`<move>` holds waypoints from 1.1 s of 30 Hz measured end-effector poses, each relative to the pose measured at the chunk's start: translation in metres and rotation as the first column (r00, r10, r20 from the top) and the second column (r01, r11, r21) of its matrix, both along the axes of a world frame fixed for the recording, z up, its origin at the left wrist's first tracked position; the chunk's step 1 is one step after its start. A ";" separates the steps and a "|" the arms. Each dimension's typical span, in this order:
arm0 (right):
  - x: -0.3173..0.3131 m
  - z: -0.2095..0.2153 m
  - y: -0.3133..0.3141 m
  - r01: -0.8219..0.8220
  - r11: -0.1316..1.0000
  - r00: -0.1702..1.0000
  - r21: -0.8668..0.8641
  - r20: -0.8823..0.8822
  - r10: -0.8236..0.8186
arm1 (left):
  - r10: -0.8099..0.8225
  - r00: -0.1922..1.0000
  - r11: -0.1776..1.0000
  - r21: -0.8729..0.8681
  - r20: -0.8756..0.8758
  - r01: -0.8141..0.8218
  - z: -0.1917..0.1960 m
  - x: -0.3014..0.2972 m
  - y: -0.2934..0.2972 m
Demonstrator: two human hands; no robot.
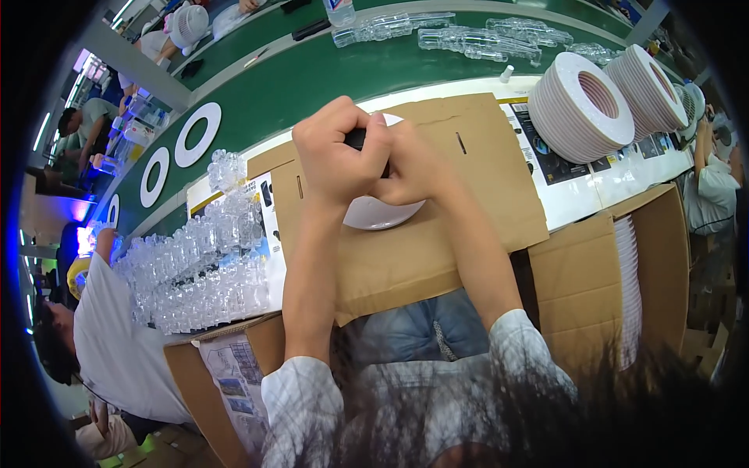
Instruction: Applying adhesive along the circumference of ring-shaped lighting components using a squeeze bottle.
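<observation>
My left hand [337, 152] and my right hand [412, 165] are clenched together over a white round disc [374, 213] that lies on a brown cardboard sheet [468, 203]. A small black part [356, 138] shows between the fingers of both hands, gripped there; most of it is hidden. The disc is partly covered by my hands, only its near edge showing.
A heap of clear plastic parts [199, 269] lies left of the cardboard. Stacks of white rings [581, 105] stand at the right, more in an open carton [636, 273]. A green conveyor [328, 70] carries white rings and clear trays. Another person [109, 335] sits at left.
</observation>
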State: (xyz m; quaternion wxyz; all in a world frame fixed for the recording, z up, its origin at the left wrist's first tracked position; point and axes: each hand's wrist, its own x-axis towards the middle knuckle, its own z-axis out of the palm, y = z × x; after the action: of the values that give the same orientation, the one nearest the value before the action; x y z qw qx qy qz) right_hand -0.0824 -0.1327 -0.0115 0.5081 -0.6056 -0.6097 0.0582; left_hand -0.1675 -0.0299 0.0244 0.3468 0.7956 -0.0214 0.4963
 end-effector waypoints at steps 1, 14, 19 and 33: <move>-0.001 0.002 -0.001 0.002 1.000 1.000 -0.002 -0.004 -0.002 | -0.002 1.000 1.000 -0.002 -0.004 0.002 0.001 0.000 -0.001; 0.001 0.002 -0.003 -0.027 0.998 1.000 0.056 0.015 0.026 | 0.042 0.998 0.999 -0.009 -0.050 -0.042 -0.003 0.002 -0.001; 0.002 -0.002 -0.004 -0.025 0.999 1.000 0.020 0.011 0.025 | 0.041 0.997 0.999 -0.018 -0.065 -0.042 -0.003 0.001 -0.001; 0.002 -0.014 -0.003 -0.112 0.994 0.974 -0.003 -0.199 0.109 | 0.093 0.971 0.990 -0.080 -0.221 -0.113 0.006 -0.003 -0.014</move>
State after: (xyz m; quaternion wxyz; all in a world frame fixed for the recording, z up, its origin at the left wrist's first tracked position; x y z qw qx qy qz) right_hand -0.0808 -0.1352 -0.0258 0.5580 -0.5656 -0.5881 0.1511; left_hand -0.1708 -0.0436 0.0300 0.3573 0.8281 0.0809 0.4244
